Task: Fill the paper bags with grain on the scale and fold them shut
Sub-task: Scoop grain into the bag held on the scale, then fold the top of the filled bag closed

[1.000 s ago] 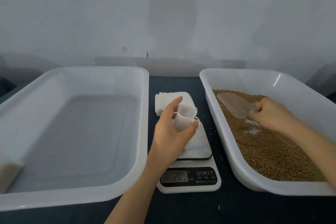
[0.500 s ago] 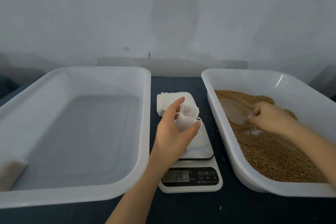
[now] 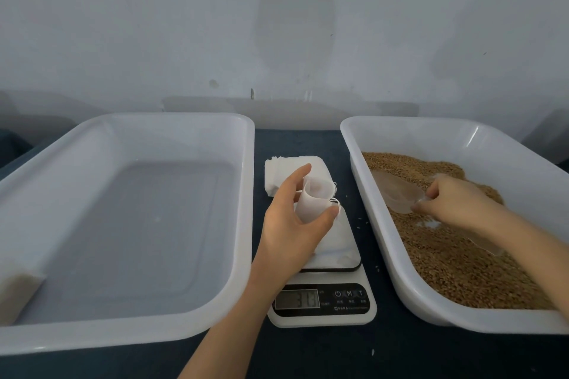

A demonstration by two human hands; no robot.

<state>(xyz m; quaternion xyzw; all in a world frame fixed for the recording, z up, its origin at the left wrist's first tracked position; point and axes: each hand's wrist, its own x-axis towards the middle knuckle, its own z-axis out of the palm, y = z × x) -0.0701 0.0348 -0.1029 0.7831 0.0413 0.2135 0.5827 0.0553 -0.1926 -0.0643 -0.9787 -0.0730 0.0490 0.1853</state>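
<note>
My left hand holds a small white paper bag with its mouth open, upright over the plate of the digital scale. The scale's display shows digits. My right hand grips the handle of a clear plastic scoop, whose bowl lies on the brown grain in the right white tray. A stack of flat white bags lies on the table just behind the scale.
A large white tray stands to the left of the scale; a filled bag rests in its near left corner. A few loose grains lie on the dark table between scale and right tray. A pale wall rises behind.
My right hand has drawn the scoop a little down and towards me across the grain. The number on the scale's display has changed. My left hand keeps the bag in the same place.
</note>
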